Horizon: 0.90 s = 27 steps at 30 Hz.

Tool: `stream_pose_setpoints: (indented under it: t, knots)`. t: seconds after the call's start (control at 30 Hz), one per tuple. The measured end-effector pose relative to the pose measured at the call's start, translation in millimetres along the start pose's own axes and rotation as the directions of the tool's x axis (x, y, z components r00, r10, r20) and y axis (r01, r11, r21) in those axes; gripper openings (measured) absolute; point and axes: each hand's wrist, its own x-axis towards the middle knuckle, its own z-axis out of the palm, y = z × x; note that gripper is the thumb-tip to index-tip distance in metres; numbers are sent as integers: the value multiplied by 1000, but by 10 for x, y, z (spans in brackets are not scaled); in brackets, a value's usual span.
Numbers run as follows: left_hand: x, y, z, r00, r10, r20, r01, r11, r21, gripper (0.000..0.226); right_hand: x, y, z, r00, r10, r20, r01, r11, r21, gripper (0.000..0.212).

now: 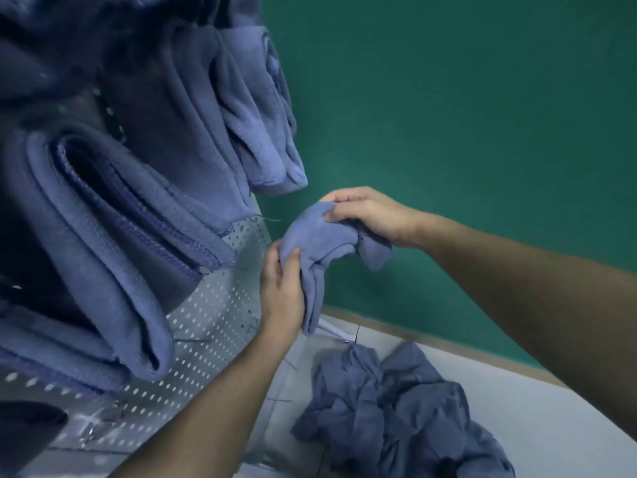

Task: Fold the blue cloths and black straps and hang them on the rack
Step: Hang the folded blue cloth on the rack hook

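We hold the cloth [320, 236] in the air just beside the rack [206, 305]: left hand [281, 291] grips its lower fold, right hand [365, 215] pinches the top. It looks soft, light & floppy, so we should grip at folded edges, w/ both hands, or it opens.

Plain teal-green wall [465, 115] fills background; tan baseboard strip [448, 343] along bottom edge; pale grey-white floor [537, 415] below; dim, cool light.
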Motion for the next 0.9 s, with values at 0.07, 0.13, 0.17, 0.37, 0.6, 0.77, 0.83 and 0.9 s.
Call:
stream_pose_setpoints:
  t: [0.07, 0.13, 0.17, 0.37, 0.6, 0.77, 0.83, 0.9]
  knots:
    - [83, -18, -1, 993, 76, -86, -77, 997, -2, 24, 170, -69, 65, 1000, -23, 7, 23, 1000, 4, 6]
    - [149, -16, 6, 982, 102, -159, -106, 994, -21, 18, 305, -139, 137, 999, -32, -4, 32, 999, 8, 15]
    - [190, -18, 19, 975, 106, -197, -114, 993, -26, 15, 383, -157, 167, 999, -37, -7, 37, 999, 1, 21]
    - [496, -64, 20, 923, 48, -383, -81, 994, -72, 9, 680, -225, 262, 999, -18, -41, 13, 993, -116, 16]
    - [683, -290, -62, 887, -83, -455, 56, 996, -71, 19, 873, 115, 460, 983, 50, -176, -88, 973, -213, 14]
    - [677, -361, -76, 909, -136, -393, 184, 979, 87, 42, 698, 361, 531, 979, 122, -165, -145, 979, -140, 32]
    - [654, -376, -92, 931, -112, -347, 167, 977, 132, 46, 606, 406, 547, 979, 159, -130, -183, 963, -200, 35]
    - [578, -396, -110, 948, -32, -316, 95, 978, 188, 49, 506, 442, 556, 968, 238, -81, -251, 935, -251, 38]
